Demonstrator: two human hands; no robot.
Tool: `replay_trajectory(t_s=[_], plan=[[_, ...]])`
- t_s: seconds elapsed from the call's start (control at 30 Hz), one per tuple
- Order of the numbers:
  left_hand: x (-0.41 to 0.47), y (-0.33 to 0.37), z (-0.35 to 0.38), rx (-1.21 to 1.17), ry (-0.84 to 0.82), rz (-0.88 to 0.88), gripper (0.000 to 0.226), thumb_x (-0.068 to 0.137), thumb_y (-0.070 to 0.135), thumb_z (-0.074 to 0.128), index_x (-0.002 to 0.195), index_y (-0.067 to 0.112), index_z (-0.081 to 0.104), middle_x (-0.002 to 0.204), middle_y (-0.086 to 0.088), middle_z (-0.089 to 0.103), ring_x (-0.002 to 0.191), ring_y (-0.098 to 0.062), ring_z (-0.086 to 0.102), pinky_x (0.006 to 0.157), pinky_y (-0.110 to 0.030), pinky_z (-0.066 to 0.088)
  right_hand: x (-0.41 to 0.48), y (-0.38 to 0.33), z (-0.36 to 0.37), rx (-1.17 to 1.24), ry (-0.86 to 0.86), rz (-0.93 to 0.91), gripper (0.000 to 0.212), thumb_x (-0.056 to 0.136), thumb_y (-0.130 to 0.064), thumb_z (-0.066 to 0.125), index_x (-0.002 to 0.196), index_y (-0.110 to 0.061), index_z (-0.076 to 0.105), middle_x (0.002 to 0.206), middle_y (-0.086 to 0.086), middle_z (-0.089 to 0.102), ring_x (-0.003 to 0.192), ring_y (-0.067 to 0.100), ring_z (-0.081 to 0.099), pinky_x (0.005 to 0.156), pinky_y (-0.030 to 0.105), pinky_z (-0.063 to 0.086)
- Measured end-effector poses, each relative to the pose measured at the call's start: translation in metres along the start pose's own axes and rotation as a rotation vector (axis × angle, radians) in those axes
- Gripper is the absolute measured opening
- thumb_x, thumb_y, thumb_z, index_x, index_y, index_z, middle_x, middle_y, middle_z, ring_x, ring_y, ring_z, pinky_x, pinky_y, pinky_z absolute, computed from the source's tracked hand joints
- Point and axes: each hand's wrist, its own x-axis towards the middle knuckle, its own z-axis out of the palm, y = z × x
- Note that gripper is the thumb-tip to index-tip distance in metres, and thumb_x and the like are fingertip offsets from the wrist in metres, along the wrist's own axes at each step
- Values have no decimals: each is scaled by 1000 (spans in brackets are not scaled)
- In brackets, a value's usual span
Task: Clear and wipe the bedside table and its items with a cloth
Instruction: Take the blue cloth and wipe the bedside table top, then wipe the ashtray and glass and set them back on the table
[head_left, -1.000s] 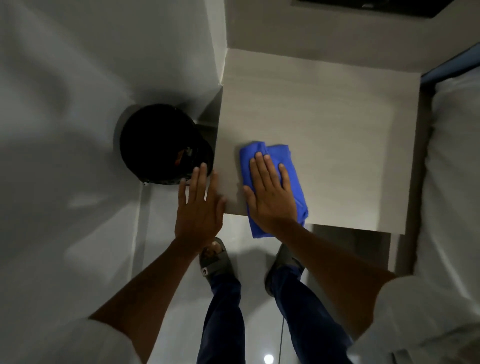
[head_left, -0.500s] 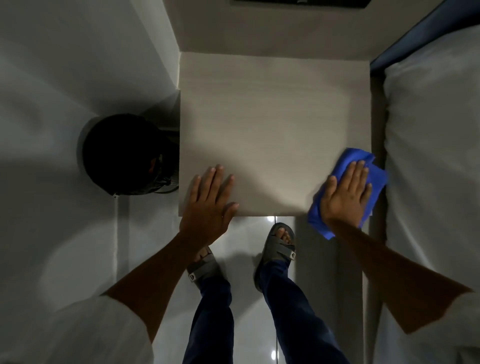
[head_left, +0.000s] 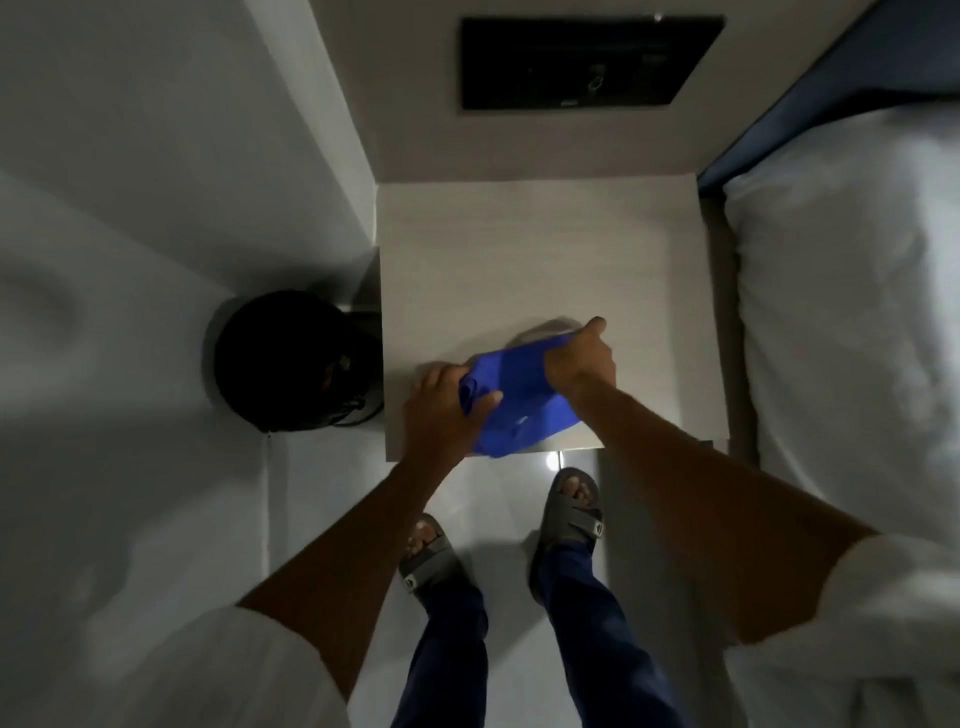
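Observation:
The pale wood-grain bedside table fills the middle of the head view, with nothing on its top but the cloth. A blue cloth is bunched over the table's front edge, near the middle. My left hand grips its left end, thumb over the fabric. My right hand pinches its upper right end, lifted a little off the surface. Part of the cloth hangs past the front edge.
A round black bin stands on the floor against the table's left side. A white bed runs along the right. A black panel is set in the wall behind. My sandalled feet stand on glossy tiles below.
My right hand brought the cloth from the table's right front corner back to the middle. My left hand left the table top and took hold of the cloth. The view has tilted up.

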Motion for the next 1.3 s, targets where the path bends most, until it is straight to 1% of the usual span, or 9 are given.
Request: replay_trajectory(t_s=[0.13,0.27,0.4,0.53,0.6,0.7,0.8,1.13,1.3], plan=[[-9,30,3,-294,30,-171,44,79,10,72,120,9,56,92,-1,61,82,-19,57,72,-27,38,-1,19,-27,202,-202,69,47,87,-3,53,130,-8,35,114,18,49,98,37,62,75,47,60],[-28,52,0,-271,-105,-134,15,81,5,63,68,13,59,60,-2,54,56,-14,47,62,-28,36,-27,62,-24,348,-111,84,32,94,-17,56,125,-9,53,115,15,59,92,25,57,67,27,48],[-52,99,-5,-622,-282,-243,11,87,7,59,94,10,67,81,-7,66,73,-22,58,67,-30,44,-61,102,-34,695,-77,272,60,86,-45,67,128,-5,51,131,16,56,115,32,57,94,38,46],[-62,137,-7,-1027,-478,-331,25,79,11,65,103,6,70,100,-9,77,88,-24,72,73,-33,55,-89,124,-68,1128,-554,390,83,58,-79,69,119,-23,67,121,5,69,115,29,63,88,47,53],[-66,154,-11,-1047,-553,-304,43,73,11,68,114,-1,65,108,-16,73,96,-29,70,80,-36,55,-91,132,-89,1411,-628,219,75,74,-68,66,128,-16,62,130,11,64,123,30,58,92,45,52],[-71,178,-13,-932,-638,-228,36,69,3,67,104,1,65,103,-18,69,95,-31,65,87,-41,48,-91,129,-133,1558,-442,30,57,82,-29,76,128,-1,58,131,23,60,120,37,59,102,52,47],[-79,216,-9,-763,-656,-138,19,76,-2,69,90,10,66,85,-5,76,79,-21,69,71,-29,56,-94,133,-192,1343,-90,-12,48,70,-11,84,114,-6,65,113,18,72,98,33,71,85,51,57],[-125,368,113,-367,-818,140,17,81,11,76,79,21,63,72,0,69,57,-9,64,50,-22,54,-107,258,-333,783,684,41,38,78,-33,78,104,-15,58,95,3,66,86,28,63,71,35,46],[-144,417,174,-275,-695,260,16,76,30,78,71,34,63,68,19,67,67,-1,67,70,-26,60,-76,317,-377,770,756,31,49,71,-40,82,103,-21,49,95,-4,60,80,16,60,64,27,45]])
